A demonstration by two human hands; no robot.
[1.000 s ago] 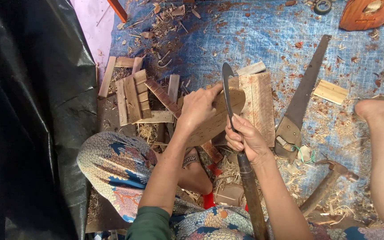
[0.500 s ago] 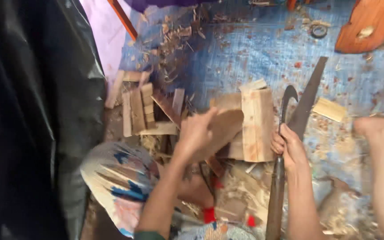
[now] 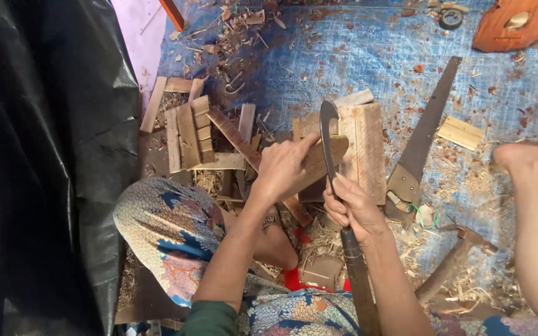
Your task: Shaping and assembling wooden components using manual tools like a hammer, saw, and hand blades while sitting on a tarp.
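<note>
Handsaw (image 3: 423, 134) right of wood block (image 3: 363, 146); slat pile (image 3: 189, 130) left of it (all on tarp (image 3: 356, 56)); hammer (image 3: 452, 261) nearer, below saw.

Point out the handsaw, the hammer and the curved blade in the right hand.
handsaw (image 3: 427, 127), head view, on the middle of its flat blade.
hammer (image 3: 449, 264), head view, on its wooden handle.
curved blade (image 3: 326, 134), head view, on the dark metal near the hooked tip.

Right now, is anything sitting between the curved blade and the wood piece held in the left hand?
Nothing visible. The right hand holds the curved blade right against the wood piece that the left hand grips; no chip or tool shows between them. The left thumb lies close beside the blade edge.
</note>
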